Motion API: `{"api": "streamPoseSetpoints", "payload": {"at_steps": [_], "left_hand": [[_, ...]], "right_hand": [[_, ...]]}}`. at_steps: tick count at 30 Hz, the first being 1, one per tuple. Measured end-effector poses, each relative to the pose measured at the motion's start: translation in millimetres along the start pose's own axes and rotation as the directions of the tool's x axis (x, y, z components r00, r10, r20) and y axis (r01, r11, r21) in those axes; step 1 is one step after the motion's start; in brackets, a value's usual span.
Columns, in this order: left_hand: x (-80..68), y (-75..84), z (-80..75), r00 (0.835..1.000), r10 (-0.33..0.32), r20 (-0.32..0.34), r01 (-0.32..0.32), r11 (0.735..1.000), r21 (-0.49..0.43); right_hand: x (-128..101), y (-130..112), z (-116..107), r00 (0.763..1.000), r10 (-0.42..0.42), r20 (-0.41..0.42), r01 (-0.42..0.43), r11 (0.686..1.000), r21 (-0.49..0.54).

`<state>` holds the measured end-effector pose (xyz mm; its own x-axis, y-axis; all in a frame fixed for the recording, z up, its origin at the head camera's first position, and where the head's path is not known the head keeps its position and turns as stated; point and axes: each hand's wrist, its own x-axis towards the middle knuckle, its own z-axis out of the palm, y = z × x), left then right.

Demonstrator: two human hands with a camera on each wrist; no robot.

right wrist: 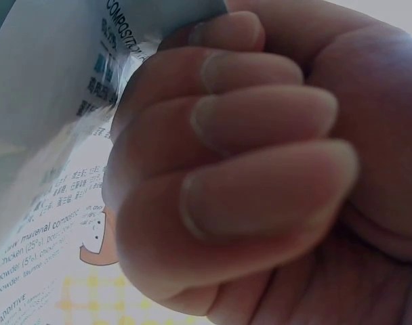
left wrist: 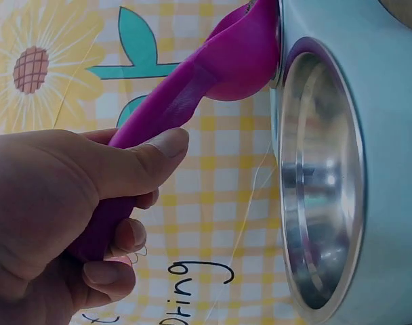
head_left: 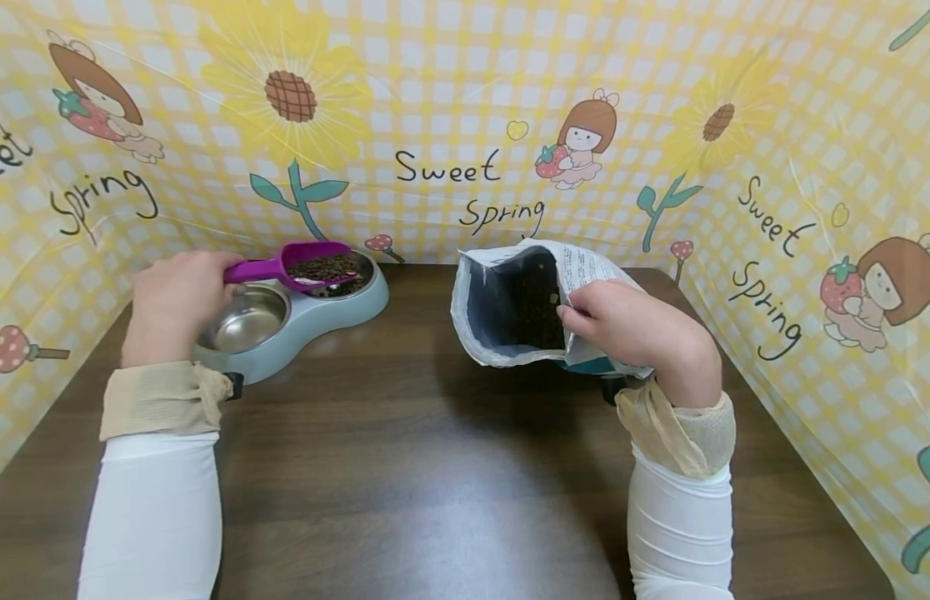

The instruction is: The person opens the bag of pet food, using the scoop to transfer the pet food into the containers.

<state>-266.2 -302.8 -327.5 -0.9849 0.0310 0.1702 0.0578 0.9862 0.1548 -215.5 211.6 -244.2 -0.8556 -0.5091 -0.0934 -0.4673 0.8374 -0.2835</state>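
My left hand (head_left: 176,300) grips the handle of a purple scoop (head_left: 257,271), fingers curled round it in the left wrist view. Brown kibble (head_left: 326,268) lies in the scoop, which hangs over the far bowl of a light blue double pet feeder (head_left: 337,312). More kibble shows in that far bowl beneath the scoop. The near steel bowl (left wrist: 321,183) has only bare metal showing. On the right, my right hand (head_left: 622,321) pinches the edge of an open pet food bag (head_left: 585,258), its mouth facing me. Dark kibble (head_left: 538,308) shows inside the bag.
A brown wooden table (head_left: 405,467) lies under everything. Behind and at both sides hangs a yellow checked cloth (head_left: 435,83) printed with flowers and cartoon figures, close behind the feeder and the bag.
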Motion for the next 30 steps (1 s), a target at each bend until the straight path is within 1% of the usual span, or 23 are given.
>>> {"api": "streamPoseSetpoints", "payload": {"at_steps": [6,14,18,25,30], "left_hand": [[0.5,6.0,0.9,0.999,0.017,-0.039,-0.017,1.000,0.020],[1.4,9.5,5.4,0.993,0.064,-0.096,-0.059,0.996,0.064],[1.7,9.8,7.1,0.991,0.078,-0.113,-0.070,0.995,0.068],[3.9,10.8,9.9,0.980,0.104,-0.168,-0.091,0.992,0.082],[5.2,13.8,12.5,0.975,0.113,-0.189,-0.101,0.992,0.075]], "right_hand": [[-0.3,0.5,0.8,1.000,-0.010,-0.004,0.009,1.000,-0.004],[-0.1,1.2,1.1,1.000,-0.019,-0.009,0.019,1.000,-0.011],[0.2,1.0,1.0,1.000,-0.023,-0.011,0.023,1.000,-0.014],[0.4,0.9,0.5,1.000,-0.014,-0.006,0.014,1.000,-0.012],[0.4,0.7,0.3,1.000,-0.009,-0.002,0.009,1.000,-0.005]]}}
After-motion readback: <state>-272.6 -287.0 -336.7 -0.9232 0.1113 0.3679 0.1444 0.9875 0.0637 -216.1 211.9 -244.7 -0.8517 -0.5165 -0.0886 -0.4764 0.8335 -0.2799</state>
